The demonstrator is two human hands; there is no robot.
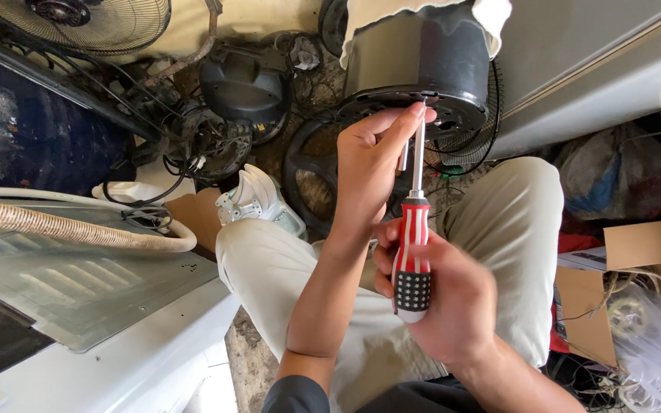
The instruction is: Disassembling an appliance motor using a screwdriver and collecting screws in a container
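Hands at a fan motor: the right hand (441,306) is wrapped tight around the red, white and black handle of a screwdriver (413,252), held near upright; the left hand (372,164) is raised above it, fingers curled, forefinger and thumb pinching the steel shaft just below the tip to steady it. The tip meets the lower rim of a black cylindrical motor housing (415,57), which stands beyond the knees with a pale cloth draped over its top (the screw itself is too small to make out). Judged from this view, the fastener at the rim is in hand and not yet out; the housing sits whole on its base, so opening it remains ahead. Both forearms rise from the lap, the left more extended, over light trousers (284,268). Around lie a black fan guard (307,172), a white fan blade (258,199) and a cardboard box (636,252).
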